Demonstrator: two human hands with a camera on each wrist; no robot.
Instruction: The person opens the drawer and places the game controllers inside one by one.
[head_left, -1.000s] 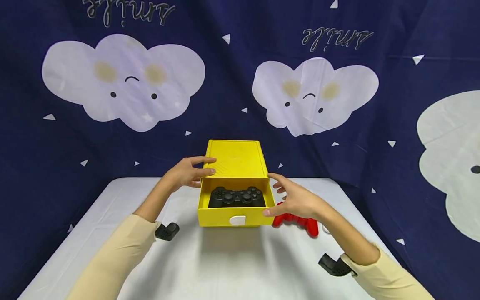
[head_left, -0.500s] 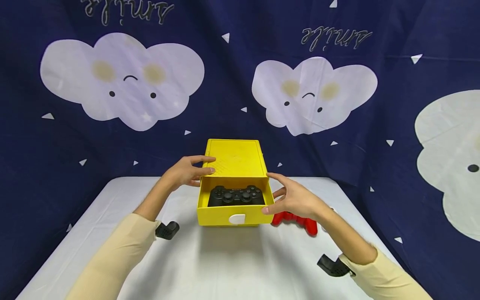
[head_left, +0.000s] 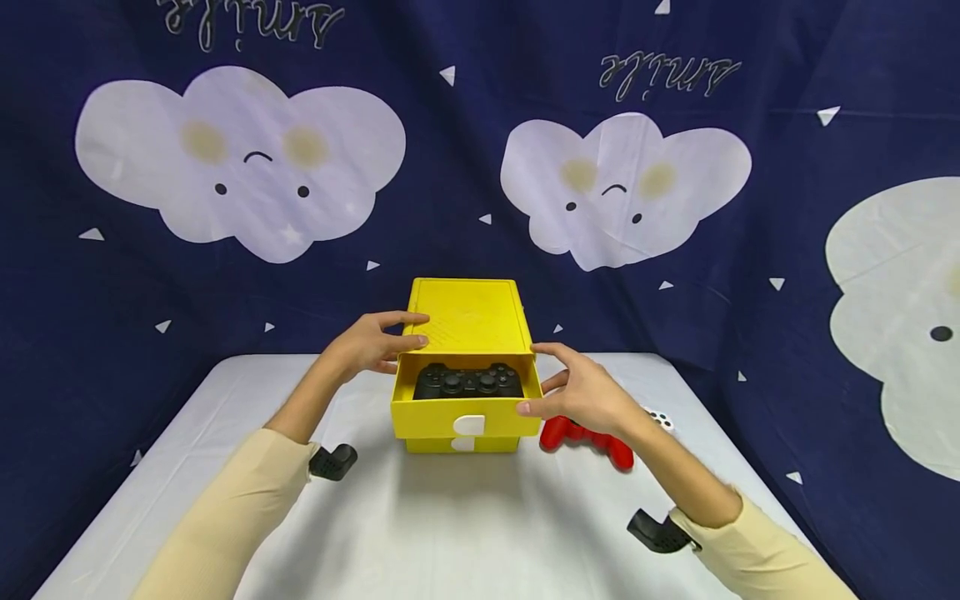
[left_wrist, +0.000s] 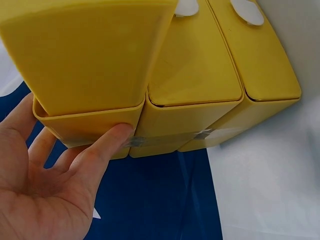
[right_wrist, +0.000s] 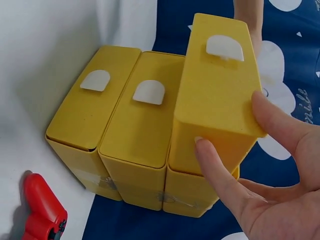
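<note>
A yellow box of stacked drawers (head_left: 474,310) stands mid-table. Its top drawer (head_left: 423,421) is partly pulled out and carries a black game controller (head_left: 467,383). My left hand (head_left: 367,343) rests on the box's left edge, two digits on the top and others down along the side. On the right, my right hand (head_left: 588,396) spans the box's corner and the drawer. Its thumb presses the drawer's front right corner, while the forefinger reaches the box's top edge. In the right wrist view the drawer (right_wrist: 220,90) juts beyond two shut drawers with white pull tabs (right_wrist: 149,92).
A red game controller (head_left: 588,443) lies right of the box, partly under my right hand. Behind my right wrist a white controller (head_left: 660,419) shows in part. The white table (head_left: 465,533) ends at a dark blue curtain (head_left: 450,192) with cloud prints.
The top drawer has slid some way into the box, with my right thumb at its front. A lower drawer's tab now shows beneath it. My left hand keeps its place on the box.
</note>
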